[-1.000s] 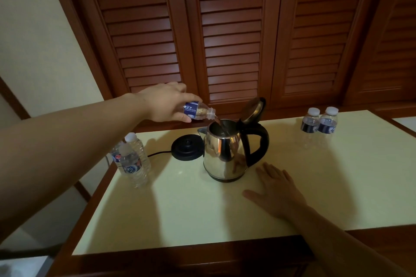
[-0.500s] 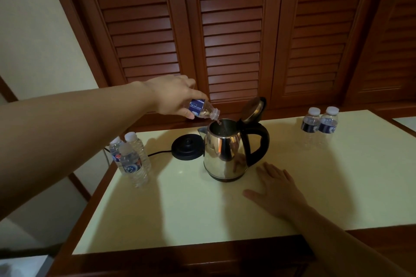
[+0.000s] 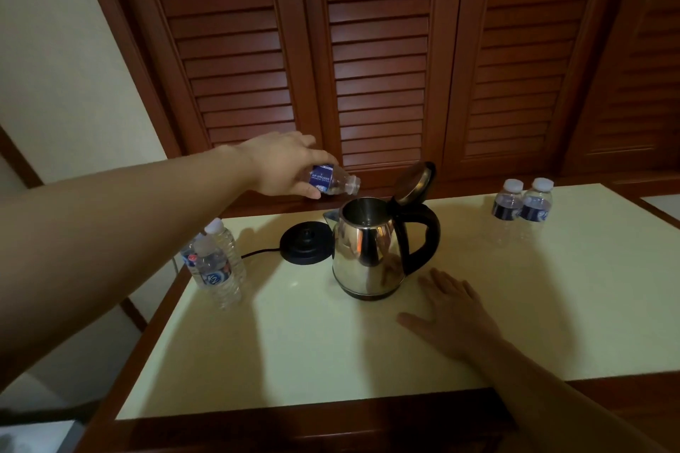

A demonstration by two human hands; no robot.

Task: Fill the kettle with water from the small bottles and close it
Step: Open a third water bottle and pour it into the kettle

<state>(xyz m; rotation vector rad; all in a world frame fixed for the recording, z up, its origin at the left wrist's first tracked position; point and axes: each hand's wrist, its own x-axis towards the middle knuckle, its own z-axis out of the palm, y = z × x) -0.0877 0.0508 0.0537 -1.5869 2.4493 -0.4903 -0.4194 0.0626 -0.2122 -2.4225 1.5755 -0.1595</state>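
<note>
Head view is showing me the left hand gripping a small bottle, fingers and thumb curling round its body. I am seeing the bottle lying nearly on its side in the air, its uncapped mouth pointing right, just above and left of the kettle. I cannot tell whether water is running out. The kettle is standing upright on the table, off its base, which is sitting just to its left with a cord trailing away. The lid is tipping back, open, above the black handle. The right hand is resting flat on the table just in front and right of the kettle, fingers spread and holding nothing. Two capped bottles are standing together at the far right, well apart from the kettle. Larger bottles are standing at the left edge, one partly hiding behind my forearm.
</note>
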